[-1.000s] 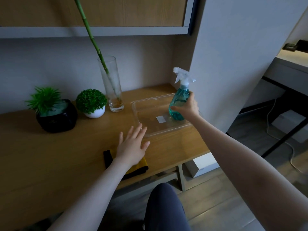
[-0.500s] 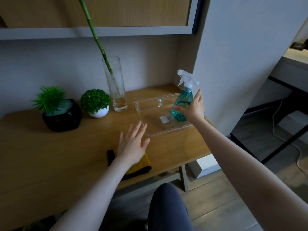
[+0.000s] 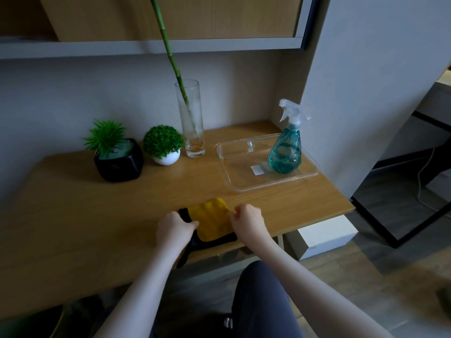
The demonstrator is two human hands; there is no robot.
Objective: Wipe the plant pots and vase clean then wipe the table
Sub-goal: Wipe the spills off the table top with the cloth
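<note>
A yellow and black cloth (image 3: 212, 223) lies folded at the front edge of the wooden table (image 3: 73, 215). My left hand (image 3: 174, 229) pinches its left edge and my right hand (image 3: 247, 219) pinches its right edge. At the back stand a black pot (image 3: 119, 162) with a spiky green plant, a small white pot (image 3: 167, 159) with a round green plant, and a tall glass vase (image 3: 191, 123) holding a bamboo stem. A teal spray bottle (image 3: 285, 150) stands upright in a clear plastic tray (image 3: 244, 184) at the right.
A grey wall (image 3: 366, 81) rises right beside the tray. A wooden cabinet (image 3: 195, 18) hangs above the table. A white box (image 3: 327, 235) sits on the floor under the table's right end. My knee (image 3: 261, 289) is below the table's front edge.
My right hand let go of the spray bottle, which now stands in the tray, and came back to the cloth. My left hand dropped onto the cloth's left edge and closed on it.
</note>
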